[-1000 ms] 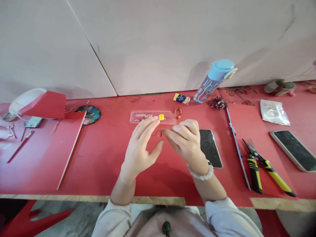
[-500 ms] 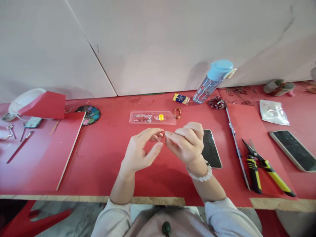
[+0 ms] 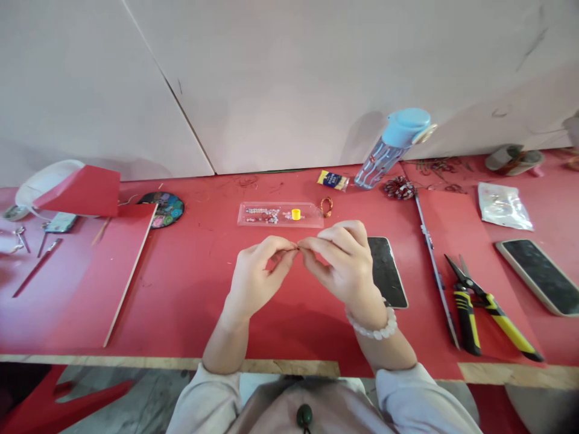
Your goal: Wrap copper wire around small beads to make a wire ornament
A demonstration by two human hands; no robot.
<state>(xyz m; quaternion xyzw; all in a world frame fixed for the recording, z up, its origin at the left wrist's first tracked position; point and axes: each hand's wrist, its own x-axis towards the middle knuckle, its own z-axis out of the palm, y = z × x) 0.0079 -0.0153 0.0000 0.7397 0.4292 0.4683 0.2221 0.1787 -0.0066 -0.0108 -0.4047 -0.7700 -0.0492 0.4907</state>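
"What's each grip doing?"
"The left grip (image 3: 257,274) is pinched, thumb to forefinger, on a strand (image 3: 298,247). The right grip (image 3: 344,265) pinches it too, fingertips all but meeting."
"Where's the strand, then?"
"At two o'clock from the left grip, ten from the right, between the fingertips. Most of it's hidden, so I can't tell its shape."
"And on the desk (image 3: 194,289)?"
"The tray (image 3: 312,222) lies at eleven from the fingertips, holding beads (image 3: 263,212) and a yellow cap (image 3: 295,214). From the right grip, the bottle (image 3: 392,143) is at one, the nearer phone (image 3: 389,272) at three."
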